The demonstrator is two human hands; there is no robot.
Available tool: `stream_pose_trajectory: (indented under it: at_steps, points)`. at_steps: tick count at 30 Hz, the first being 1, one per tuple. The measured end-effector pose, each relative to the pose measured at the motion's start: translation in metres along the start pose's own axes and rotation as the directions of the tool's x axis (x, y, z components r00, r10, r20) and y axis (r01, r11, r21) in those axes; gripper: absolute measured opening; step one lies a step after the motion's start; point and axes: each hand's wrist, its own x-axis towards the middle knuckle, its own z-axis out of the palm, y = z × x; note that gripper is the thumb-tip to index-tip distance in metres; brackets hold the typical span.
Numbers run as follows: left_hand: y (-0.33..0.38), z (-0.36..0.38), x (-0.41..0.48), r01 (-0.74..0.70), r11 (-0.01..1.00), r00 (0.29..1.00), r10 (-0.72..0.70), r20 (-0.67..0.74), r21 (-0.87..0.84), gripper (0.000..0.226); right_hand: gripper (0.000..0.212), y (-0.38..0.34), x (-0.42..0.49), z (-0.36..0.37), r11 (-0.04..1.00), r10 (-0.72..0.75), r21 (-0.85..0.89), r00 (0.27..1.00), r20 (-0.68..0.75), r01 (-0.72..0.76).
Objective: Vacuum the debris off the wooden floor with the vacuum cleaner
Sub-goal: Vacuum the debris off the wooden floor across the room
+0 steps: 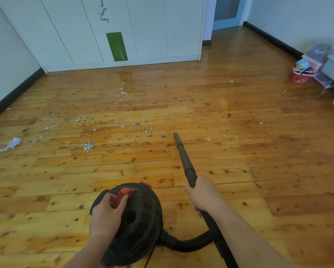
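Observation:
A round black vacuum cleaner (141,219) with a red handle (121,196) hangs low in the middle of the view. My left hand (106,213) grips that red handle. My right hand (205,194) grips the black wand (183,157), whose open tip (175,134) points forward just above the wooden floor (259,171). A ribbed black hose (189,242) loops from the body back to the wand. White crumbs and dark specks of debris (88,146) lie scattered across the boards ahead, thickest to the left of the tip. A crumpled white tissue (12,144) lies at far left.
A white wardrobe (152,31) with a green panel stands along the far wall. A black skirting board (13,93) runs down the left wall. A red basket (300,74) and blurred storage items crowd the right corner. A doorway (228,12) opens at the back right.

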Motion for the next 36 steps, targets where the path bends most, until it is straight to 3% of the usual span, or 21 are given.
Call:
stream_pose_trajectory:
  at_steps: [9, 19, 36]
  points:
    - [-0.001, 0.000, 0.001, 0.007, 1.000, 1.000, -0.007, 0.006, -0.015, 0.030, 0.031, -0.003, 0.001, 0.012, 0.999, -0.033, 0.020, 0.999, 0.028, 0.032]
    - [-0.002, -0.001, 0.001, 0.014, 1.000, 1.000, -0.014, 0.017, -0.002, 0.032, 0.066, -0.011, 0.006, 0.026, 0.997, -0.068, 0.044, 0.994, 0.091, 0.065]
    - [-0.001, -0.003, 0.004, 0.005, 1.000, 0.999, -0.005, 0.041, -0.001, 0.031, 0.045, -0.021, 0.016, 0.030, 0.999, -0.042, -0.020, 0.998, 0.040, 0.043]
